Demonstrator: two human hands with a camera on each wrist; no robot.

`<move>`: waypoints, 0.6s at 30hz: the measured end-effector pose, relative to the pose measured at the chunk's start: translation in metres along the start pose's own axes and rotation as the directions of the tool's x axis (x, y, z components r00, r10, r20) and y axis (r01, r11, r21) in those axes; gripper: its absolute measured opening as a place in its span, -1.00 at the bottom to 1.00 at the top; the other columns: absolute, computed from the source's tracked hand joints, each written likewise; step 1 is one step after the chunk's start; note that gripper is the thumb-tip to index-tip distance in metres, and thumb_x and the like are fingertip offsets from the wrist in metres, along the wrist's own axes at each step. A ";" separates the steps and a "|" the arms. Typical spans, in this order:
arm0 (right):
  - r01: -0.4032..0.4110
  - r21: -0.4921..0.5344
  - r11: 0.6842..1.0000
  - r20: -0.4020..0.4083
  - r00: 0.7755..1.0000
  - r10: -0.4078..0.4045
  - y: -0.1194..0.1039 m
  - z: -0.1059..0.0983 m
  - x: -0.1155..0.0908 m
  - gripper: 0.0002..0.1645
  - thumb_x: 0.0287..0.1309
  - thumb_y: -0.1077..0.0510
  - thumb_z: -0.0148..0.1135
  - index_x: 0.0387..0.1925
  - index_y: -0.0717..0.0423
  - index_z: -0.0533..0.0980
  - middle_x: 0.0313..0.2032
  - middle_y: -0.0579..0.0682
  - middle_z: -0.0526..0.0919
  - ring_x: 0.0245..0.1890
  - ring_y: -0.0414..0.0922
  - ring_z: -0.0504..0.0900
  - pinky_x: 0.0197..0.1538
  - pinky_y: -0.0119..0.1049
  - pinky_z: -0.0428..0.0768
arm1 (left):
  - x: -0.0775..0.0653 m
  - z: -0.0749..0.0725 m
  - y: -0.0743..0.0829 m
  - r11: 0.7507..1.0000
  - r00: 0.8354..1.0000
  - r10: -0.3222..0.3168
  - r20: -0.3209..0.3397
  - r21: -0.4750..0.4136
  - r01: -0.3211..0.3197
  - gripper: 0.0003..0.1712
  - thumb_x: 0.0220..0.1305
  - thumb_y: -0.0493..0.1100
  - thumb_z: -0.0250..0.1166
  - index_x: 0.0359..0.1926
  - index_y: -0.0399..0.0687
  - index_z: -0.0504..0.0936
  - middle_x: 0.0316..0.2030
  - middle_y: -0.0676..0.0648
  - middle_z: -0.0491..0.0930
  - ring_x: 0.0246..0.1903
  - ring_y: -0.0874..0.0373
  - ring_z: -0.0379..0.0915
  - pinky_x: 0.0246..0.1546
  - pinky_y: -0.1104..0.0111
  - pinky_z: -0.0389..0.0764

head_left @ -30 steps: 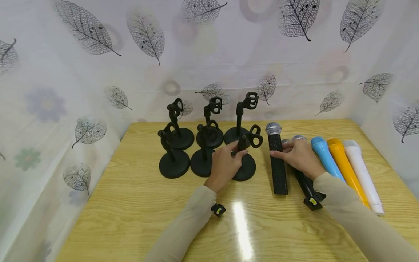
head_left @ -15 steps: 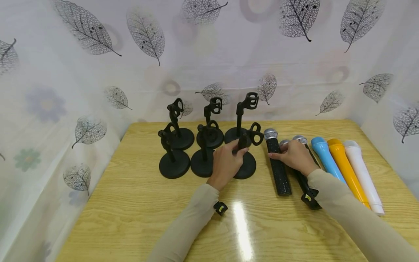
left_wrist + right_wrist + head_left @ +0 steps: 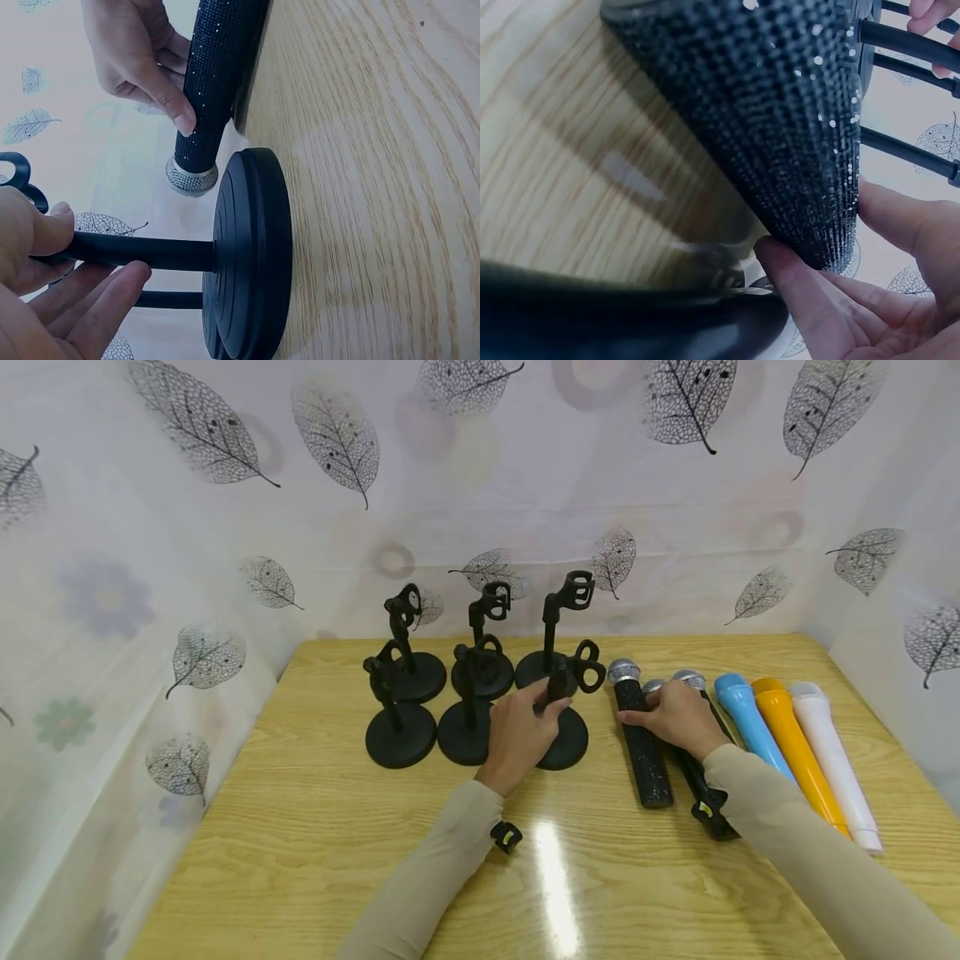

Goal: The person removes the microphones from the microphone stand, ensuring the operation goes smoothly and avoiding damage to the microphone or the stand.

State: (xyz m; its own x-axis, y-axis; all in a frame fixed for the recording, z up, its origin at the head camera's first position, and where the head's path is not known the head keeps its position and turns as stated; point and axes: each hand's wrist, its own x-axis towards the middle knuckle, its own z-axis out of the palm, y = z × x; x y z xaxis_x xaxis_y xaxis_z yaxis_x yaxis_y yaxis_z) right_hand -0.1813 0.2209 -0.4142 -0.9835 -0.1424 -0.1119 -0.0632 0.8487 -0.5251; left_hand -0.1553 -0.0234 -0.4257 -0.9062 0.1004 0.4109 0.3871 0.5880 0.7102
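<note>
My left hand (image 3: 517,742) grips the pole of the front right black microphone stand (image 3: 567,745), thumb and fingers around it below the round clip. In the left wrist view the stand's round base (image 3: 259,247) is on the wood. My right hand (image 3: 681,720) pinches a black, glitter-covered microphone (image 3: 643,756) near its silver mesh head, thumb on one side and fingers on the other. The microphone slants, head away from me, just right of the stand. Its shadow shows on the wood in the right wrist view. The stand's clip (image 3: 588,667) holds nothing.
Several more black microphone stands (image 3: 401,735) are grouped to the left in two rows. Black microphones (image 3: 701,789) lie partly under my right hand and wrist. Beyond them lie a blue microphone (image 3: 757,731), an orange one (image 3: 801,756) and a white one (image 3: 836,768).
The glittery microphone has tilted, its head dropping slightly toward me and its tail end swinging right. My right hand has shifted slightly left. The left hand keeps its grip, almost still.
</note>
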 end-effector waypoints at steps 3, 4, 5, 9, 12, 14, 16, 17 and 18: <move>0.001 -0.009 1.000 0.000 1.000 -0.001 0.000 0.000 0.000 -0.36 0.21 -0.13 0.43 -0.79 0.03 0.33 -0.78 -0.12 0.26 -0.73 -0.17 0.35 -0.57 -0.28 0.31 | 0.000 0.000 0.000 1.000 1.000 0.002 -0.002 0.001 -0.002 -0.77 0.36 -0.04 0.39 -0.05 -0.01 0.77 -0.21 0.04 0.78 -0.40 0.30 0.67 -0.08 0.10 0.60; 0.003 -0.015 1.000 -0.003 1.000 -0.003 0.000 0.000 0.000 -0.35 0.21 -0.13 0.43 -0.79 0.02 0.31 -0.78 -0.13 0.24 -0.74 -0.17 0.33 -0.57 -0.28 0.31 | 0.000 0.000 0.000 1.000 1.000 0.001 -0.002 0.004 -0.001 -0.77 0.36 -0.04 0.39 -0.05 -0.01 0.77 -0.21 0.05 0.78 -0.40 0.30 0.67 -0.08 0.11 0.60; 0.004 -0.020 1.000 -0.003 1.000 -0.004 0.000 0.000 0.001 -0.34 0.21 -0.13 0.43 -0.80 0.01 0.30 -0.78 -0.13 0.22 -0.74 -0.18 0.32 -0.57 -0.28 0.30 | 0.000 0.000 0.000 1.000 1.000 0.000 -0.003 0.005 0.000 -0.77 0.36 -0.04 0.39 -0.05 -0.01 0.77 -0.22 0.05 0.78 -0.41 0.31 0.67 -0.08 0.11 0.60; 0.007 -0.028 1.000 0.002 1.000 -0.007 -0.001 0.001 0.001 -0.33 0.21 -0.12 0.43 -0.80 0.00 0.27 -0.78 -0.14 0.18 -0.74 -0.18 0.31 -0.56 -0.28 0.30 | 0.001 0.000 0.000 1.000 1.000 0.001 -0.006 0.002 -0.001 -0.78 0.35 -0.06 0.39 -0.06 -0.01 0.77 -0.22 0.05 0.78 -0.41 0.31 0.66 -0.08 0.11 0.59; 0.001 -0.033 0.999 0.009 1.000 0.000 -0.001 0.001 0.002 -0.34 0.21 -0.13 0.43 -0.79 0.01 0.29 -0.77 -0.14 0.22 -0.72 -0.17 0.34 -0.55 -0.28 0.31 | 0.001 0.001 0.000 1.000 1.000 -0.002 -0.006 -0.003 0.002 -0.78 0.35 -0.06 0.40 -0.05 -0.01 0.77 -0.22 0.05 0.78 -0.41 0.30 0.66 -0.07 0.09 0.58; -0.005 -0.040 0.999 0.012 1.000 0.005 -0.001 0.001 0.002 -0.34 0.21 -0.15 0.43 -0.79 0.02 0.31 -0.77 -0.13 0.24 -0.71 -0.17 0.36 -0.54 -0.28 0.32 | 0.001 0.001 0.000 1.000 1.000 -0.010 -0.002 -0.002 0.010 -0.78 0.36 -0.06 0.39 -0.04 0.01 0.77 -0.22 0.06 0.78 -0.41 0.32 0.66 -0.06 0.09 0.58; -0.007 -0.047 0.999 0.017 1.000 0.008 -0.001 0.000 0.002 -0.35 0.21 -0.16 0.43 -0.78 0.03 0.33 -0.77 -0.13 0.25 -0.71 -0.16 0.36 -0.55 -0.28 0.33 | 0.001 0.001 0.001 1.000 1.000 -0.018 0.006 0.000 0.018 -0.78 0.37 -0.04 0.39 -0.04 0.01 0.76 -0.22 0.06 0.77 -0.41 0.34 0.65 -0.06 0.11 0.58; -0.006 -0.048 0.999 0.021 1.000 0.007 -0.001 0.000 0.001 -0.35 0.21 -0.16 0.42 -0.78 0.04 0.35 -0.77 -0.12 0.26 -0.71 -0.16 0.36 -0.55 -0.28 0.33 | 0.001 0.001 0.001 1.000 1.000 -0.023 0.013 -0.002 0.023 -0.77 0.37 -0.04 0.38 -0.04 0.01 0.76 -0.22 0.06 0.77 -0.42 0.35 0.65 -0.07 0.13 0.58; -0.005 -0.050 0.999 0.025 1.000 0.006 -0.001 -0.001 0.001 -0.36 0.21 -0.17 0.42 -0.78 0.06 0.38 -0.77 -0.12 0.28 -0.72 -0.16 0.37 -0.55 -0.28 0.34 | 0.001 0.000 0.001 1.000 0.999 -0.028 0.022 -0.003 0.028 -0.76 0.38 -0.03 0.38 -0.03 0.00 0.75 -0.22 0.06 0.77 -0.41 0.36 0.65 -0.08 0.16 0.59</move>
State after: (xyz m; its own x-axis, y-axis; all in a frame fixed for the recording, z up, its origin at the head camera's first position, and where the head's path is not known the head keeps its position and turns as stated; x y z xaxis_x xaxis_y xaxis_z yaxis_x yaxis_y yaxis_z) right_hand -0.1825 0.2203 -0.4127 -0.9793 -0.1501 -0.1357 -0.0671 0.8736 -0.4819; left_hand -0.1553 -0.0224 -0.4246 -0.9202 0.1010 0.3782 0.3619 0.5882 0.7232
